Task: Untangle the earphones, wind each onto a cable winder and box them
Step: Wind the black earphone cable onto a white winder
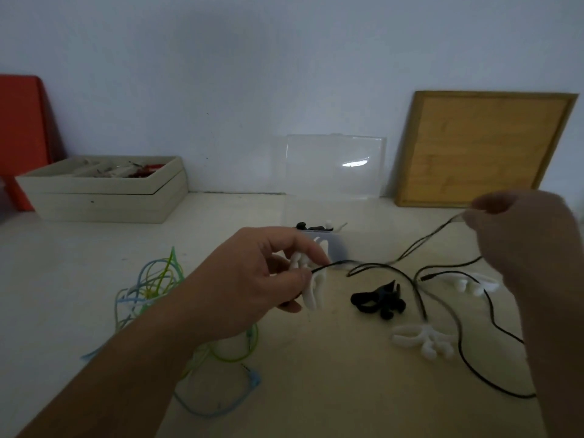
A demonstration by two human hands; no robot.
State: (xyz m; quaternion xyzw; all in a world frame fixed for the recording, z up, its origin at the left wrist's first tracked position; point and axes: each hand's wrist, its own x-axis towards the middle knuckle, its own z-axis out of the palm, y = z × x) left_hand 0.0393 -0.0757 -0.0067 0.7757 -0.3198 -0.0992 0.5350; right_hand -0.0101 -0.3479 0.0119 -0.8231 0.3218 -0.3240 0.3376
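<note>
My left hand (pixel 252 279) grips a white cable winder (pixel 313 289) above the middle of the table, with the black earphone cable (pixel 395 273) running out from it. My right hand (pixel 524 248) is raised at the right and pinches that same black cable, which loops loosely over the table below. A black winder (pixel 377 300) lies in the middle. Two more white winders lie on the table: one (pixel 423 339) near me, another (pixel 474 284) beside my right hand. A tangle of green and blue earphone cables (pixel 151 289) lies at the left. The clear box (pixel 319 238) stands behind my left hand, lid up.
A beige tray (pixel 101 197) of small items stands at the back left, next to a red board (pixel 22 128). A wooden board (pixel 483 147) leans on the wall at the back right. The blue cable's plug (pixel 249 373) lies near my left forearm.
</note>
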